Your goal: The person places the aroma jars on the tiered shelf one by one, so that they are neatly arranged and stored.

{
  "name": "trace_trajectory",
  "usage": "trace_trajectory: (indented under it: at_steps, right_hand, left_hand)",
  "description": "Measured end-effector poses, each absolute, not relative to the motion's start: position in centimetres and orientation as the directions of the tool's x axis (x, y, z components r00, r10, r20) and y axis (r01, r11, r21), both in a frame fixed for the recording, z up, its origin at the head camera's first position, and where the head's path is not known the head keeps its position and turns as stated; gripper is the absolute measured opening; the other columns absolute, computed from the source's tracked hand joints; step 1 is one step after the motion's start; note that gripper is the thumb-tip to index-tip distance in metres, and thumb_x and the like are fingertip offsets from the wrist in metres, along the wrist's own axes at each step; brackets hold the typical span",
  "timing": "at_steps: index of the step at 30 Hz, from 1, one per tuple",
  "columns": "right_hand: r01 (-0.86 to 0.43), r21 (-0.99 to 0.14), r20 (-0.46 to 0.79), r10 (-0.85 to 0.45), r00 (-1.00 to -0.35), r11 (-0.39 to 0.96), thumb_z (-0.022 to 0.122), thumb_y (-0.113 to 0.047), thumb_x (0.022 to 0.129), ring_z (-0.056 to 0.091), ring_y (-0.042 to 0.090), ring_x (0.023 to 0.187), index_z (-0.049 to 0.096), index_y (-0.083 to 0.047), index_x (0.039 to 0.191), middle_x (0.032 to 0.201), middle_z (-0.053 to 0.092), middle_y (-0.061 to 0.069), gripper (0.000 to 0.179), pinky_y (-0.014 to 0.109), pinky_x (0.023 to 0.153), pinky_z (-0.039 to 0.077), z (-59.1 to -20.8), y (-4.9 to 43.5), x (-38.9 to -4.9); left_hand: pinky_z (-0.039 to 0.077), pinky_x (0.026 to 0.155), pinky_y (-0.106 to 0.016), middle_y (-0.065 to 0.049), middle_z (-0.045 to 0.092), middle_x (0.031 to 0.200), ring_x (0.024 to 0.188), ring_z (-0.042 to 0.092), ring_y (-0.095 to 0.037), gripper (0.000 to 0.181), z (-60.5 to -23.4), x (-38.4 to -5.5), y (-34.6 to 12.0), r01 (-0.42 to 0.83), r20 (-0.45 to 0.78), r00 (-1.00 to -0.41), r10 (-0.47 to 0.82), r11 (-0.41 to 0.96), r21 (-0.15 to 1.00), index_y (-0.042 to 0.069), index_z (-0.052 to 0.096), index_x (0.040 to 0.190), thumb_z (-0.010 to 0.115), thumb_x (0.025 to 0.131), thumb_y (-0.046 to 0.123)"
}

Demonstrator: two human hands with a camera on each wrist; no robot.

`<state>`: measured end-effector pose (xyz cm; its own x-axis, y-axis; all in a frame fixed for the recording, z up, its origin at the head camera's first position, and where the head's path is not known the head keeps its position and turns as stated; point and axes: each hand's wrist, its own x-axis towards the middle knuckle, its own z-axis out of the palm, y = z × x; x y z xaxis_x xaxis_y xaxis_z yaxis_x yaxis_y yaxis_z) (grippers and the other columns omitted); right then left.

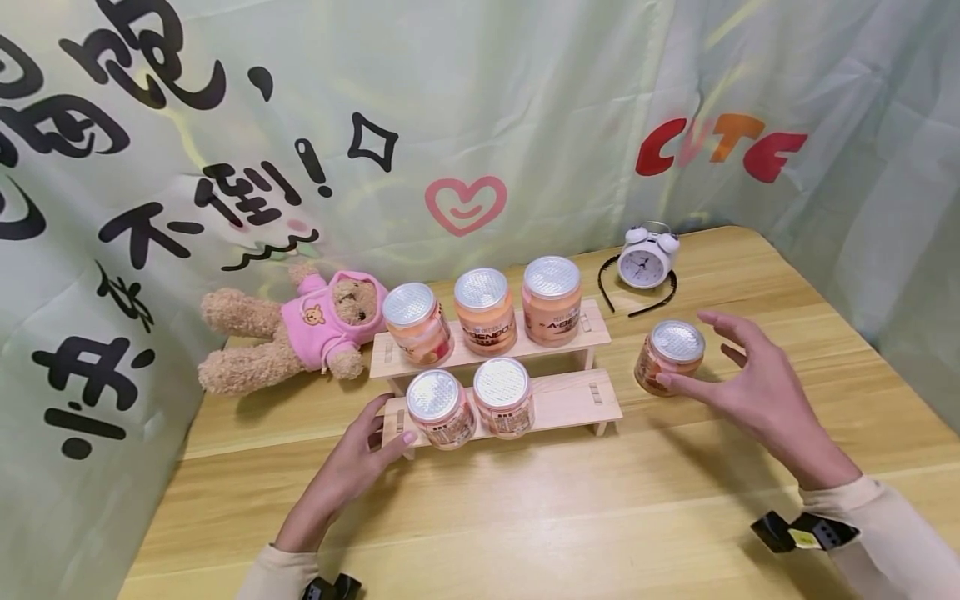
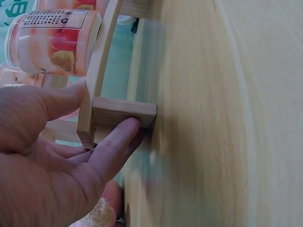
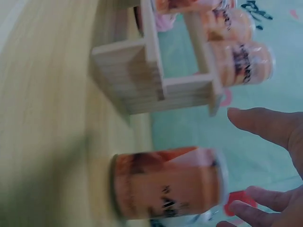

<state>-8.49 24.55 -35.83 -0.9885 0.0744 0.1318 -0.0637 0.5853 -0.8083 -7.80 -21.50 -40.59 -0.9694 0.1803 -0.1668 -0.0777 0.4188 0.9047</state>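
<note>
A two-tier wooden display rack (image 1: 555, 407) bears several jars with silver lids and peach-orange labels. My left hand (image 1: 352, 462) grips the left end of its lower tier. In the left wrist view the thumb lies by the board's edge and the fingers (image 2: 116, 144) are against the rack's leg (image 2: 125, 109). Two jars stand on the lower tier, the nearer to my hand being a fruit jar (image 1: 442, 412). Right of the rack, a single jar (image 1: 670, 360) stands upright on the table. My right hand (image 1: 757, 392) hovers beside it, thumb and fingers spread; the right wrist view shows them apart from it.
A teddy bear (image 1: 318, 325) in a pink hoodie lies left of the rack. At the back right are a white alarm clock (image 1: 645, 257) and a black headband (image 1: 609, 287). A printed cloth (image 1: 555, 108) hangs behind the wooden table (image 1: 525, 517).
</note>
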Motion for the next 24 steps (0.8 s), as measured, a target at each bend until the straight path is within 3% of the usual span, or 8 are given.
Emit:
trace_trajectory:
  at_steps: [9, 12, 16, 20, 24]
  right_hand:
    - [-0.013, -0.836, 0.044, 0.042, -0.998, 0.549, 0.092, -0.028, 0.076, 0.044, 0.049, 0.127, 0.032, 0.007, 0.151, 0.141, 0.046, 0.031, 0.102, 0.065, 0.101, 0.039, -38.5, 24.7, -10.1]
    - [-0.003, -0.830, 0.028, 0.037, -0.999, 0.558, 0.091, -0.028, 0.078, 0.047, 0.048, 0.123, 0.032, 0.009, 0.150, 0.138, 0.048, 0.032, 0.100, 0.042, 0.098, 0.048, -39.2, 24.7, -10.4]
    - [-0.026, -0.831, 0.056, 0.038, -0.998, 0.556, 0.088, -0.020, 0.081, 0.053, 0.045, 0.116, 0.036, 0.013, 0.146, 0.131, 0.052, 0.034, 0.089, 0.008, 0.080, 0.041, -39.8, 24.8, -10.7]
    - [-0.048, -0.839, 0.088, 0.049, -0.995, 0.542, 0.086, -0.015, 0.082, 0.056, 0.044, 0.113, 0.039, 0.014, 0.143, 0.130, 0.053, 0.035, 0.082, 0.002, 0.076, 0.041, -40.2, 24.8, -10.9]
    - [-0.057, -0.839, 0.103, 0.054, -0.993, 0.541, 0.087, -0.016, 0.082, 0.059, 0.017, 0.104, 0.042, 0.012, 0.143, 0.130, 0.054, 0.033, 0.081, 0.002, 0.076, 0.043, -40.2, 24.9, -10.8]
  left_hand:
    - [0.055, 0.089, -0.038, -0.028, 0.060, 0.131, 0.115, 0.061, -0.037, 0.063, -40.7, -7.9, -21.6, -0.064, -0.156, -0.971, 0.179, 0.433, 0.899, 0.003, 0.036, 0.151, 0.068, 0.097, 0.009]
    - [0.054, 0.090, -0.039, -0.028, 0.059, 0.132, 0.116, 0.061, -0.038, 0.064, -40.6, -7.8, -21.5, -0.066, -0.157, -0.973, 0.171, 0.444, 0.894, 0.003, 0.036, 0.151, 0.069, 0.097, 0.009]
    - [0.054, 0.092, -0.041, -0.028, 0.059, 0.132, 0.118, 0.060, -0.039, 0.065, -40.6, -7.8, -21.4, -0.068, -0.158, -0.974, 0.163, 0.451, 0.890, 0.003, 0.035, 0.152, 0.069, 0.097, 0.009]
    - [0.054, 0.093, -0.042, -0.028, 0.060, 0.132, 0.118, 0.060, -0.039, 0.065, -40.6, -7.8, -21.4, -0.072, -0.161, -0.974, 0.162, 0.453, 0.889, 0.003, 0.035, 0.152, 0.068, 0.097, 0.009]
    - [0.054, 0.091, -0.041, -0.028, 0.060, 0.132, 0.117, 0.060, -0.038, 0.064, -40.6, -7.8, -21.5, -0.078, -0.167, -0.972, 0.163, 0.450, 0.890, 0.004, 0.035, 0.152, 0.068, 0.098, 0.010]
